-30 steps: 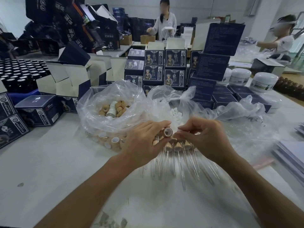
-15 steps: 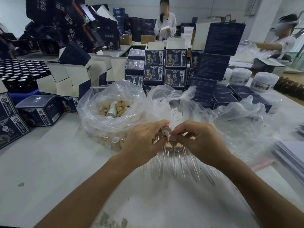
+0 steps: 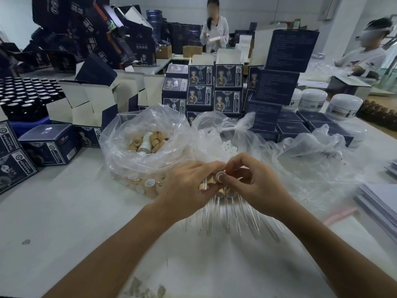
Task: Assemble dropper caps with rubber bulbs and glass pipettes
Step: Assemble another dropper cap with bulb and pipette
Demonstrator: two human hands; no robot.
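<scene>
Since half a second earlier, the right hand [image 3: 255, 186] has closed over the uppermost dropper cap [image 3: 220, 175], thumb pressing its white end; whether a bulb is being seated cannot be told; the left hand [image 3: 189, 190] grips a fan of capped glass pipettes [image 3: 223, 218] above the bench [image 3: 64, 222]; several units appear assembled; many loose tan caps remain in the clear bag [image 3: 141, 151], white bulbs [image 3: 229, 147] in the next, so most work seems left.
</scene>
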